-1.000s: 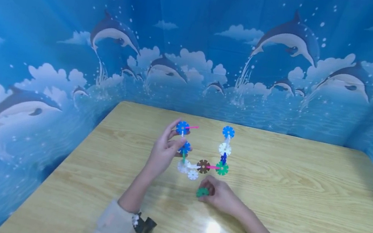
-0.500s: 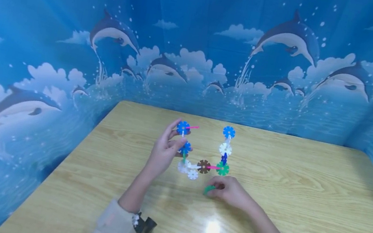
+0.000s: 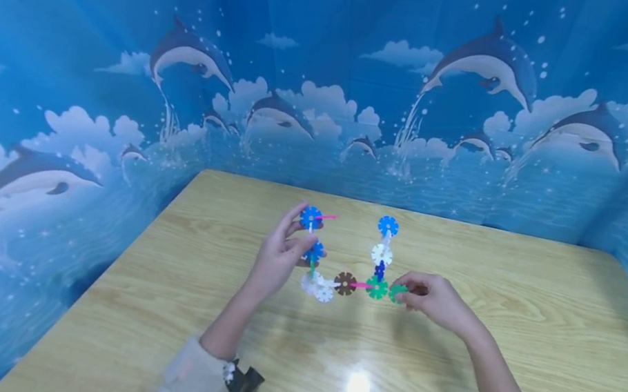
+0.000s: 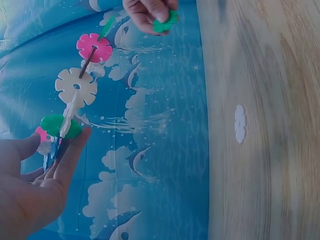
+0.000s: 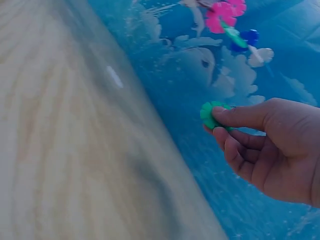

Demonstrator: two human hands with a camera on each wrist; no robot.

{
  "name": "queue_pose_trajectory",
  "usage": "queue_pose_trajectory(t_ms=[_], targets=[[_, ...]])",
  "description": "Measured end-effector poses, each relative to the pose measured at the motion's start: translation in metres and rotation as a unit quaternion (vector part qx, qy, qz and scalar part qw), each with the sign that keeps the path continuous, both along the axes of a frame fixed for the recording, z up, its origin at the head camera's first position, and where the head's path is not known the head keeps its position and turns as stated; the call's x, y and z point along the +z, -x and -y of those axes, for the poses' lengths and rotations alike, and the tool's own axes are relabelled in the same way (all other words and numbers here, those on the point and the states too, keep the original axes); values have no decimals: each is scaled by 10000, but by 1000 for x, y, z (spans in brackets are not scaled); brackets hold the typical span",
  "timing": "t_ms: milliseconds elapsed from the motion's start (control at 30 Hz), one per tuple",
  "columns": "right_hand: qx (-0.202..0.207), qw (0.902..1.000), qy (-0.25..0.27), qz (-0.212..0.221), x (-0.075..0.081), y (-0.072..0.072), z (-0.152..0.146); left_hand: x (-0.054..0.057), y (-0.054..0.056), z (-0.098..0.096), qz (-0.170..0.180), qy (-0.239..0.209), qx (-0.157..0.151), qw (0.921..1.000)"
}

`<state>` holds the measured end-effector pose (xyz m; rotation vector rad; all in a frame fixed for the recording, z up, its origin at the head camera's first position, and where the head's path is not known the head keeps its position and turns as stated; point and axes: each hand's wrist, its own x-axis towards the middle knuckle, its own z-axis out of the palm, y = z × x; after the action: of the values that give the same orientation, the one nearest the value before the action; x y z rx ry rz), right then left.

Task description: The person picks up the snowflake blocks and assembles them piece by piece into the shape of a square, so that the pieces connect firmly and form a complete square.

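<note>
My left hand (image 3: 276,259) holds up a U-shaped chain of notched plastic snowflake discs by its left arm, around the blue discs. A brown disc (image 3: 345,283) sits in the chain's lower run, and a green disc (image 3: 377,288) forms its right corner. Above that corner rise a white disc (image 3: 382,255) and a blue disc (image 3: 388,226). Between thumb and fingers, my right hand (image 3: 438,303) pinches a loose green snowflake disc (image 5: 212,115). It is just right of the chain's green corner in the head view; the left wrist view shows a gap between them.
On the wooden table (image 3: 517,330) lies a loose white disc (image 4: 240,124), below the chain in the head view. A blue dolphin-print curtain (image 3: 335,74) hangs behind the table and along its sides.
My right hand has lifted the loose green disc up and to the right, from in front of the chain to beside its right corner. The left hand and the chain have barely shifted.
</note>
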<state>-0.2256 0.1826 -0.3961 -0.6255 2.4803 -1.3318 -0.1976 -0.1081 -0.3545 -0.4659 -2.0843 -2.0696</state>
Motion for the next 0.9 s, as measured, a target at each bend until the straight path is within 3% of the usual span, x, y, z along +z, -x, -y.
queue_pose_trajectory(t_ms=[467,667,900], targets=[[-1380,9879,414,-569,41,-14,-19,-5,-4,-14,208,142,-181,9995],[-1611,9801,1005,-582,53,-23,-13,-8,-4,-21,389,101,-458,9981],[-1609,9716,1637,-580,60,-32,-1,-11,-8,-29,403,286,-625,9968]])
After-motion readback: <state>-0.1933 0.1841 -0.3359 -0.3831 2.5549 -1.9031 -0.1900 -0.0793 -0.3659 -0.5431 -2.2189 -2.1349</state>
